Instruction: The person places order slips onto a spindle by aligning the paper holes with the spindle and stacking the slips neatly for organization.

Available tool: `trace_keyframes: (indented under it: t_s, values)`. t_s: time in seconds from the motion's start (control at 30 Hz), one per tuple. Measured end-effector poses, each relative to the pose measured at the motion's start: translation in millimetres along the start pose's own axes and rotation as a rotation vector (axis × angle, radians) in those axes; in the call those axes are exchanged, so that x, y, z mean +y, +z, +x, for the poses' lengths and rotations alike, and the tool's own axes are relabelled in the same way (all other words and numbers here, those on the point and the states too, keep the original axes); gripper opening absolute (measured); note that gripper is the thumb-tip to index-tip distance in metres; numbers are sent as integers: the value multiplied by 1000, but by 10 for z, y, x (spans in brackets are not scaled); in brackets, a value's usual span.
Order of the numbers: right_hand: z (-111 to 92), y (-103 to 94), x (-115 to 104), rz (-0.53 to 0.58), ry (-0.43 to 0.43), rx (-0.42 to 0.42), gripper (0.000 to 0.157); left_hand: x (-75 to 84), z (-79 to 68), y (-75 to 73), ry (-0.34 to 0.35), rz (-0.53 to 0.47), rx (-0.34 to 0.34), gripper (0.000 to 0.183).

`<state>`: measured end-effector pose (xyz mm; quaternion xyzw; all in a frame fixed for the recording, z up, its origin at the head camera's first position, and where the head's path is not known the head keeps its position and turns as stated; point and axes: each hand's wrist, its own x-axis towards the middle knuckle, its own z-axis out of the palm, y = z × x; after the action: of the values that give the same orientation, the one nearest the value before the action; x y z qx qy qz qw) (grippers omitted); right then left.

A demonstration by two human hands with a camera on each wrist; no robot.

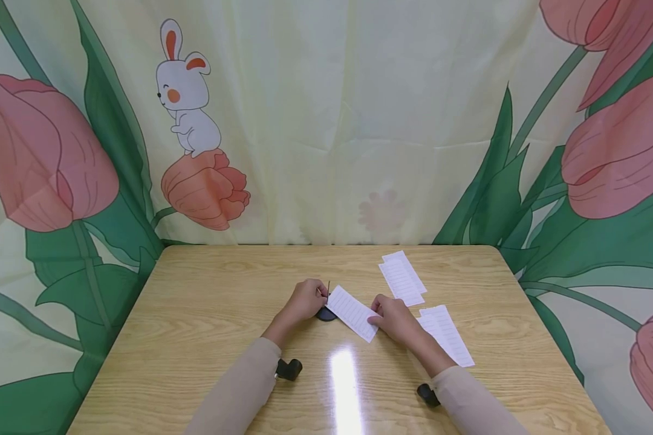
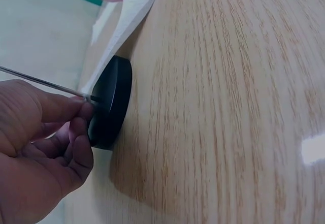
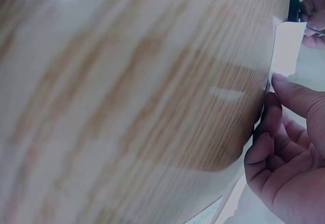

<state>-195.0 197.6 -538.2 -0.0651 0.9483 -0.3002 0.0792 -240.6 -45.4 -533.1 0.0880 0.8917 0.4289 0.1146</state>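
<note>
A thin metal spike (image 2: 43, 83) rises from a round black base (image 2: 118, 99), like a bill spike on the table. My left hand (image 1: 307, 298) is at the spike's foot, thumb and fingertips pinching the near corner of a white printed paper slip (image 1: 352, 314) right beside the metal. The slip slants down to the right from there, its left end overlapping the base in the head view. At its other end my right hand (image 1: 393, 317) pinches the edge between thumb and forefinger. The left wrist view shows the slip (image 2: 124, 28) edge-on, low over the table.
Two overlapping paper slips (image 1: 402, 279) lie toward the table's back right. More overlapping slips (image 1: 447, 335) lie beside and partly behind the right forearm. The wooden table (image 1: 207, 314) meets a tulip-printed curtain (image 1: 326, 121) at its back edge.
</note>
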Motion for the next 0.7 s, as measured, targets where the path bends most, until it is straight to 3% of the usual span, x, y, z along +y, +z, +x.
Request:
trace_keyframes:
  t_s: [0.43,0.7]
  values:
    - [-38,-56,43,-22,-26,25,17,11,-41,-1,-7,19,17,4]
    - [-108,-154,114,-4,-49,49,15,-22,-81,-54,44,36,25,5]
